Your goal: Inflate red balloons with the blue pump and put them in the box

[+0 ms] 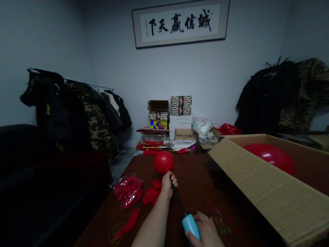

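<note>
A small, partly inflated red balloon (163, 162) sits at the far tip of a hand balloon pump (190, 226) with a light blue barrel and a black rod. My left hand (168, 183) is closed round the balloon's neck and the pump's black front end. Around the blue barrel, my right hand (205, 230) is wrapped, with its thumb on the near side. Flat red balloons (151, 196) lie just left of my left wrist, and another limp balloon (131, 221) rests closer to me. A clear bag of red balloons (128, 189) is further left.
On the right stands an open cardboard box (257, 185) holding a big red balloon (271, 157). Rubber bands (116, 233) and small coloured bits (223, 226) are scattered on the brown table (195, 171). Stacked boxes (181, 125) stand beyond it; clothes (95, 113) hang at left.
</note>
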Motion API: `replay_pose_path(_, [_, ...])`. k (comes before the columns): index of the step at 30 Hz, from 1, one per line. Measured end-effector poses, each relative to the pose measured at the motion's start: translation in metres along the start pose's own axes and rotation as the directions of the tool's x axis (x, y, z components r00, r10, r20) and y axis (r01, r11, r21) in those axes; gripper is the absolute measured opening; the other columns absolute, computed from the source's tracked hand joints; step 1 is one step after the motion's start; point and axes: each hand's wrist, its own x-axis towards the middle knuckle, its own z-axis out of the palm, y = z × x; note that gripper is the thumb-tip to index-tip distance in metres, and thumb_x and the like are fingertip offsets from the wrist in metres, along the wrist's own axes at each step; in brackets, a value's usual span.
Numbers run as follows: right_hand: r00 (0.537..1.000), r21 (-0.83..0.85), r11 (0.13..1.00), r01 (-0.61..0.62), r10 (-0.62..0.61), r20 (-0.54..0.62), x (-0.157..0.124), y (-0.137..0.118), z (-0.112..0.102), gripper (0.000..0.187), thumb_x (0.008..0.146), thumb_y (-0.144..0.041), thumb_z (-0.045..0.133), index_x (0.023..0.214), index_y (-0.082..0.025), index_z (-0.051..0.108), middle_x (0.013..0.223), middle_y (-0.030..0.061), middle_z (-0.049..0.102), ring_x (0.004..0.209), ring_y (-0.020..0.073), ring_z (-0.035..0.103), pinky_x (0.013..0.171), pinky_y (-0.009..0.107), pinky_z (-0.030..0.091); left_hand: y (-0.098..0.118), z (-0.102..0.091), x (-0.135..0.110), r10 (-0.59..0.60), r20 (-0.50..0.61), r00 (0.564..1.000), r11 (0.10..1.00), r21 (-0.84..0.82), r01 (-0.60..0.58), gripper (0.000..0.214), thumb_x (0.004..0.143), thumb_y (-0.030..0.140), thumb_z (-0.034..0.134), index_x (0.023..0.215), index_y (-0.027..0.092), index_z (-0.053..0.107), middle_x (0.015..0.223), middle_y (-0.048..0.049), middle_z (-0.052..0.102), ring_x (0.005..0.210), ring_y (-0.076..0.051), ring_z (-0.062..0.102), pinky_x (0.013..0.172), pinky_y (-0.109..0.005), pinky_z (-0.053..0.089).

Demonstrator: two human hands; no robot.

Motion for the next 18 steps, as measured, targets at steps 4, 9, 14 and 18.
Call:
replay_pose_path(4, [0.995,0.045,0.999,-0.029,0.033,-0.098,0.02,-0.018,-0.011,0.045,0.078,-0.05,0.044,0.104,-0.018,0.062,0.12,0.0115,0.057,0.121,0.0288,0.044,0.106,0.046,0.022,-0.01,0.001,-0.007,-0.025,-0.009,1.0,1.0,-0.005,0.025,0.031,0.072,0.043,0.06,0.074,0.021,0.039,0.054,0.0072,0.045,0.035,-0.004,0.034,0.038,-0.018,0.019])
replay_pose_path(9, [0.985,0.046,0.998,-0.051,0.058,-0.165,0.045,-0.033,-0.01,0.043,0.08,-0.051,0.041,0.099,-0.019,0.062,0.108,0.0101,0.063,0.11,0.0266,0.052,0.102,0.046,0.027,-0.02,0.0,-0.006,-0.07,0.002,0.998,0.996,0.052,0.069,0.033,0.072,0.047,0.057,0.071,0.023,0.036,0.049,0.0086,0.041,0.033,-0.005,0.032,0.037,-0.019,0.018])
replay_pose_path(14, [0.983,-0.002,0.994,-0.107,0.106,-0.151,0.043,-0.031,0.009,0.051,0.079,-0.05,0.04,0.108,-0.012,0.06,0.117,0.0174,0.059,0.117,0.0316,0.049,0.104,0.05,0.025,-0.023,-0.007,-0.006,-0.056,0.0,0.998,0.994,0.089,0.055,0.032,0.072,0.048,0.056,0.071,0.023,0.036,0.046,0.0096,0.037,0.032,-0.006,0.031,0.036,-0.019,0.018])
replay_pose_path(18, [0.985,-0.039,0.991,-0.128,0.122,-0.123,0.03,-0.018,0.019,0.058,0.077,-0.051,0.043,0.115,-0.009,0.056,0.128,0.0198,0.053,0.126,0.033,0.041,0.107,0.051,0.021,-0.021,-0.01,-0.004,-0.036,-0.023,0.999,0.996,0.076,0.038,0.029,0.072,0.044,0.055,0.069,0.023,0.036,0.046,0.0097,0.036,0.032,-0.006,0.03,0.036,-0.019,0.018])
